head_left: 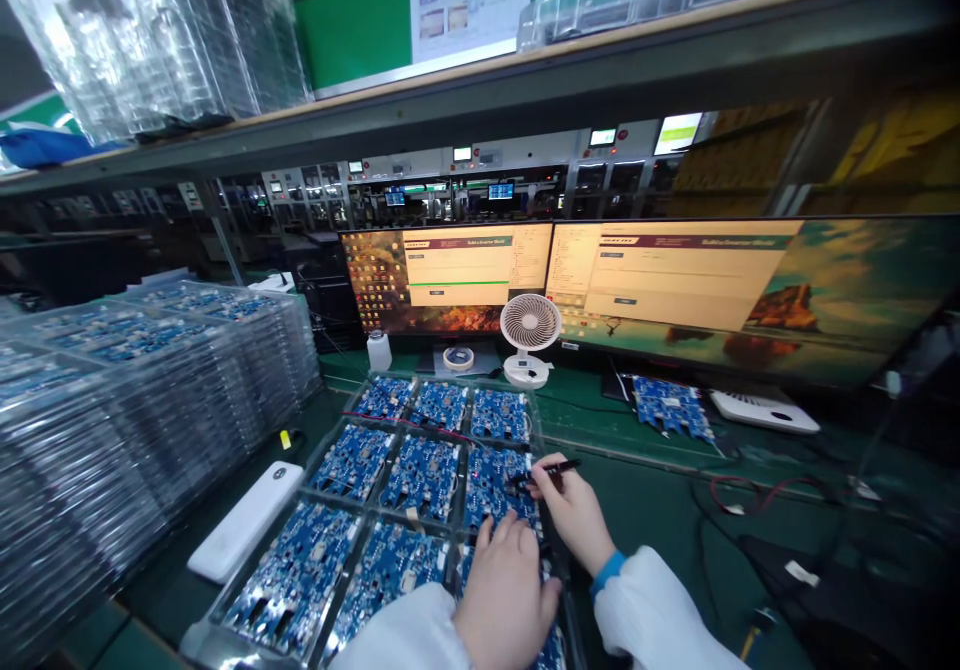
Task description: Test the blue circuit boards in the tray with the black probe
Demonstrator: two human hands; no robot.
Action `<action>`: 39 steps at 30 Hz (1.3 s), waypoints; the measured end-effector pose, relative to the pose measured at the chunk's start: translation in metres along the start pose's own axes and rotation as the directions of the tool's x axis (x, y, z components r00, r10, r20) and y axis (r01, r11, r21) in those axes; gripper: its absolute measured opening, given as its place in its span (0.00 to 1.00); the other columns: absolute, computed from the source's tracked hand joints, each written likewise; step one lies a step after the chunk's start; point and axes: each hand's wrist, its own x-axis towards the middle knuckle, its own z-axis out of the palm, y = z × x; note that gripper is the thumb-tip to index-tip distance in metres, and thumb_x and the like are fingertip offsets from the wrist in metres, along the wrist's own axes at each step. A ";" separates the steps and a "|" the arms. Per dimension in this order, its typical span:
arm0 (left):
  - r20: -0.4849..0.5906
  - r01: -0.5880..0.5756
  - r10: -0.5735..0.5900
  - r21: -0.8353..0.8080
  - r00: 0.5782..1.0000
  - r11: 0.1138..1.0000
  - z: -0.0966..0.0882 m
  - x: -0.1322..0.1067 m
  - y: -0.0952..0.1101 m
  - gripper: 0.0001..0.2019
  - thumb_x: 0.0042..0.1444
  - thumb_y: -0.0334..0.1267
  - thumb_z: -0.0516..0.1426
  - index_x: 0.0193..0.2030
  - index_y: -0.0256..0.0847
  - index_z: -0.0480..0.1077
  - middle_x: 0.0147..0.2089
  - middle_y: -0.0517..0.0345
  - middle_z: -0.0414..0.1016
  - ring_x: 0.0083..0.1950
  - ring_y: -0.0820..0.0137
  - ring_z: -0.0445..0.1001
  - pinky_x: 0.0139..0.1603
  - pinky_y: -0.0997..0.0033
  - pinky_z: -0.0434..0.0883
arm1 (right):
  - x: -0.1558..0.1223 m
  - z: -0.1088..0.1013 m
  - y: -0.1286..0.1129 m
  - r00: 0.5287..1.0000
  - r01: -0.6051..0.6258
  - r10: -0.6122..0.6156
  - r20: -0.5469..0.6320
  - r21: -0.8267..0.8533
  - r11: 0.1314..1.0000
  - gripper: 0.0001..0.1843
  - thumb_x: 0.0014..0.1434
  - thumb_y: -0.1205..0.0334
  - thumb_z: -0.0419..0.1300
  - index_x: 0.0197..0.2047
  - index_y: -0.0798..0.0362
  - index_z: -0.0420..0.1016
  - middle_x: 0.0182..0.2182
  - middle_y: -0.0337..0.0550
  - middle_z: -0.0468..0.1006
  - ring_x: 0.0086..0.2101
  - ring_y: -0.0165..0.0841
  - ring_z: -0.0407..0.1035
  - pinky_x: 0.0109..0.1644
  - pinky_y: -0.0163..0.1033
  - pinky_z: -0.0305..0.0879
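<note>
A clear plastic tray (361, 520) holds several blue circuit boards in rows of compartments. My right hand (574, 516), with a blue band at its wrist, is closed around a black pen (559, 467). The pen's tip end is over the circuit board (491, 485) in the middle row's right compartment. My left hand (508, 582) rests palm down over the front right part of the tray, just below that board. Its fingers are stretched out and it covers much of the board beneath. Whether it grips that board's edge is hidden.
Tall stacks of board-filled trays (217, 430) stand left, beside a white power bank-like block (246, 520). Behind the tray are a small white fan (530, 323), a tape roll (458, 358) and two monitors (675, 280). Cables (757, 495) and another blue board (671, 405) lie right.
</note>
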 end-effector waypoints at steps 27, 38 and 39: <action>-0.154 0.053 -0.097 -0.265 0.983 0.963 -0.008 0.002 -0.006 0.20 0.66 0.44 0.40 0.44 0.39 0.70 0.47 0.46 0.74 0.50 0.60 0.69 0.53 0.61 0.65 | -0.057 -0.042 -0.080 0.997 0.039 -0.042 0.068 0.047 0.998 0.24 0.54 0.36 0.61 0.29 0.50 0.69 0.24 0.38 0.73 0.27 0.36 0.71 0.33 0.40 0.66; -0.004 -0.348 0.413 -0.546 0.911 0.762 -0.013 -0.012 -0.001 0.31 0.63 0.62 0.41 0.41 0.38 0.73 0.33 0.55 0.72 0.34 0.69 0.68 0.40 0.72 0.65 | -0.098 -0.045 -0.080 0.972 0.023 -0.046 0.229 0.105 0.994 0.23 0.57 0.37 0.58 0.32 0.51 0.67 0.25 0.36 0.68 0.24 0.32 0.68 0.29 0.38 0.66; 0.037 -0.321 0.430 -0.611 0.902 0.724 -0.011 -0.013 -0.001 0.33 0.61 0.65 0.41 0.40 0.37 0.73 0.28 0.58 0.68 0.30 0.72 0.65 0.35 0.73 0.64 | -0.102 -0.047 -0.080 0.965 0.038 -0.066 0.252 0.118 0.992 0.23 0.58 0.38 0.57 0.32 0.51 0.67 0.26 0.36 0.67 0.25 0.32 0.68 0.30 0.38 0.66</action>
